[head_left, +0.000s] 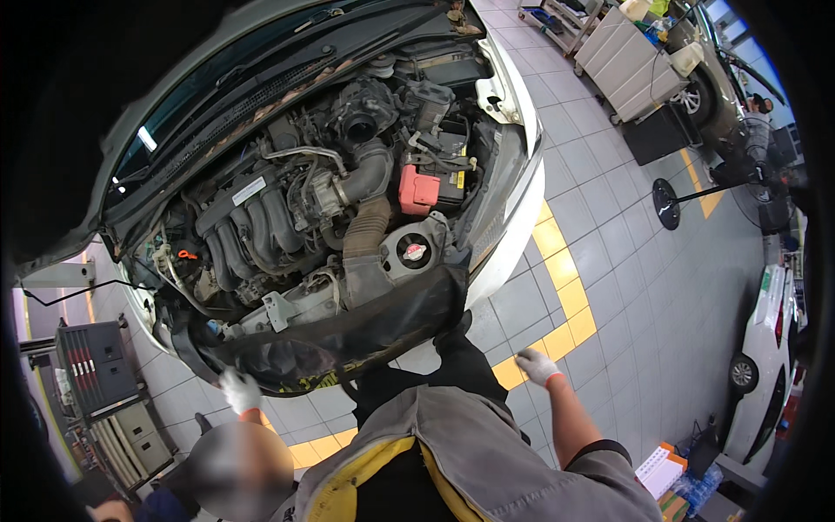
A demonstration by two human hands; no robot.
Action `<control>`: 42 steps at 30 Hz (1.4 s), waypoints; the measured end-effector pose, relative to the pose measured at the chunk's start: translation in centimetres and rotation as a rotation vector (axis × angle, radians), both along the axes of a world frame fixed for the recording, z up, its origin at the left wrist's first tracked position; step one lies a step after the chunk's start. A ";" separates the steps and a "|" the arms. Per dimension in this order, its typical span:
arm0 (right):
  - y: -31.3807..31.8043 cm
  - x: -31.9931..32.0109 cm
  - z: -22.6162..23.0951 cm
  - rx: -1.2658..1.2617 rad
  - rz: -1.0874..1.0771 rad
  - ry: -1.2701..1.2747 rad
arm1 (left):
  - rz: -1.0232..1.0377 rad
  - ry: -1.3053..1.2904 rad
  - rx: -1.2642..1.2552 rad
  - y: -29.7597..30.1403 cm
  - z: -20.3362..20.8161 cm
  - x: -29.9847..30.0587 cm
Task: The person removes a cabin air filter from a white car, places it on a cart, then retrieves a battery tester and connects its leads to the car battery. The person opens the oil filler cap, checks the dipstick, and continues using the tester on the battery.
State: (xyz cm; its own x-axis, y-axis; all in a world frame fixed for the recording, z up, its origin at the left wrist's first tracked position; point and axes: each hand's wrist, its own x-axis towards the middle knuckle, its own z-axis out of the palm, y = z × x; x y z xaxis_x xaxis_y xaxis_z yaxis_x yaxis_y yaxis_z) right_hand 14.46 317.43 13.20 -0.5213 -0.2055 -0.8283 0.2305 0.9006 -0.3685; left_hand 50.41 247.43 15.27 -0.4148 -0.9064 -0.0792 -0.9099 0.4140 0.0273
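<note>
My left hand (239, 391), in a white glove with an orange cuff, is beside the lower left edge of a black fender cover (348, 348). Motion smears its fingers, so whether it touches the cover cannot be made out. On the other side of my body, my right hand (539, 367), gloved the same way, hangs over the floor with fingers loosely bent and nothing visible in them. The cover drapes over the front of a white car (519, 230). Its engine bay lies exposed, with a grey intake manifold (252, 228), a ribbed air duct (367, 228) and a red battery terminal cover (418, 190).
A person (243, 470) is close by at lower left. Grey tool cabinets (97, 370) stand on the left. A yellow floor line (570, 300) runs past the car. At right are a grey cart (628, 65), a stand's round base (666, 204) and another white car (765, 365).
</note>
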 end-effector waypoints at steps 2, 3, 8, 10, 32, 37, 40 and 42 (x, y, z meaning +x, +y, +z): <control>3.6 -3.2 -0.8 0.055 -0.109 0.065 | 0.023 -0.029 0.466 5.8 -0.4 -0.4; 5.2 -5.0 -1.2 0.013 -0.175 0.065 | -0.022 -0.061 0.606 8.7 -0.7 -0.6; 8.9 -11.7 -3.9 -0.031 -0.349 0.024 | -0.041 -0.085 0.958 20.1 -1.5 -1.2; 8.0 -13.5 -4.9 -0.049 -0.459 -0.008 | 0.076 -0.035 1.011 22.0 -1.0 -1.8; -5.4 -20.0 -6.2 0.058 0.567 0.065 | 0.401 0.328 0.979 42.1 2.6 6.4; -8.5 -17.8 -5.1 0.065 0.627 0.104 | -0.439 0.366 0.717 47.4 -3.0 18.9; -11.6 -14.3 -5.7 0.059 0.781 0.179 | 0.252 0.705 1.186 48.4 -7.3 25.2; -14.8 -11.1 -7.5 -0.029 0.972 0.264 | 0.259 0.702 1.110 47.1 -9.1 28.1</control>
State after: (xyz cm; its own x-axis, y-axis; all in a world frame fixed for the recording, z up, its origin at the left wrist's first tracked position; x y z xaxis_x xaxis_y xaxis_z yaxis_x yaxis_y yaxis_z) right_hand 3.39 302.64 5.66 -0.2831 -0.6574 -0.6983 -0.6913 0.6446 -0.3265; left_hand 78.53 294.56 6.21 -0.4981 -0.5597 -0.6623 -0.6131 -0.3128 0.7254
